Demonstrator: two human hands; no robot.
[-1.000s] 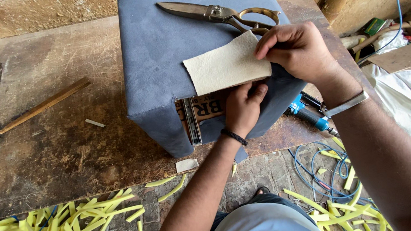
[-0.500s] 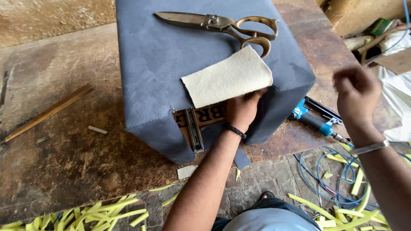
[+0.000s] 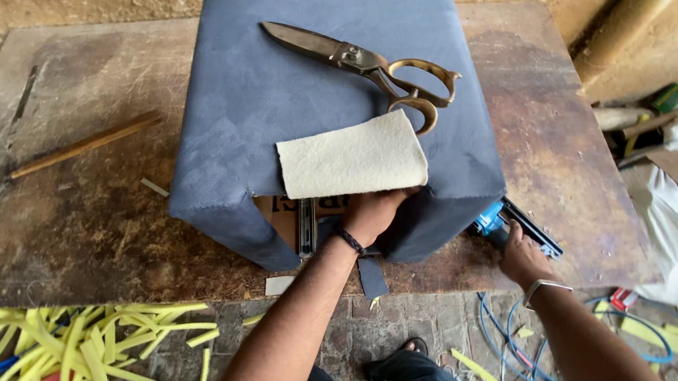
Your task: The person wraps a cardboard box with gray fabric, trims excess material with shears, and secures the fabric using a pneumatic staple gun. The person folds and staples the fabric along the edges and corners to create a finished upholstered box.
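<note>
Left hand (image 3: pixel 372 214) pinning the cream felt piece (image 3: pixel 351 163) at the blue box's (image 3: pixel 266 99) front edge.
Right hand (image 3: pixel 520 256) looks closed around the blue stapler (image 3: pixel 495 219), hard to tell; a loosened pinch could let the felt slide crooked.

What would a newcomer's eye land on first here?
The blue-grey upholstered cube in the middle of the worn wooden table, with big brass-handled shears lying on top beside a cream felt flap. At the near edge the left hand presses under that flap, while the right hand touches a blue staple gun. Yellow foam strips litter the floor at left.
</note>
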